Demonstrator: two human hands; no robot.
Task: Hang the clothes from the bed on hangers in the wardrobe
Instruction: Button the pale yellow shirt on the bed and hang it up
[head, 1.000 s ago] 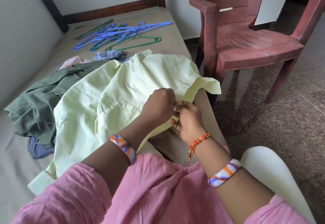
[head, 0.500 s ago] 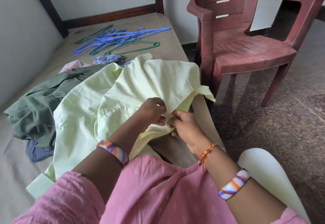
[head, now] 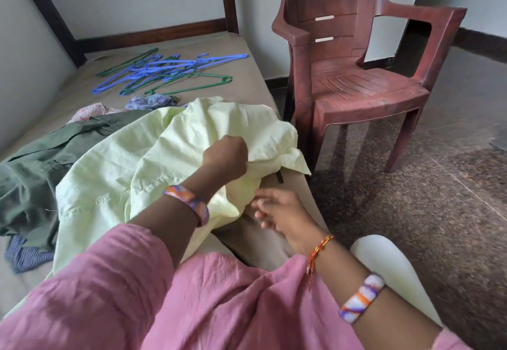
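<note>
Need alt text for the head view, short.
A person's left hand grips a pale green shirt on a bed; the right hand hovers open beside it. Blue and green hangers lie farther up the bed, a maroon chair alongside.

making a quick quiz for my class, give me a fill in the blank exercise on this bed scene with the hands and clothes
1. The left hand grips the pale ____ garment lying on the bed.
2. The right hand holds ____, its fingers loosely spread beside the cloth.
3. The hangers lie on the bed in two colours, blue and ____.
4. Beside the bed stands a reddish-brown plastic ____.

Missing words: green; nothing; green; chair
</note>
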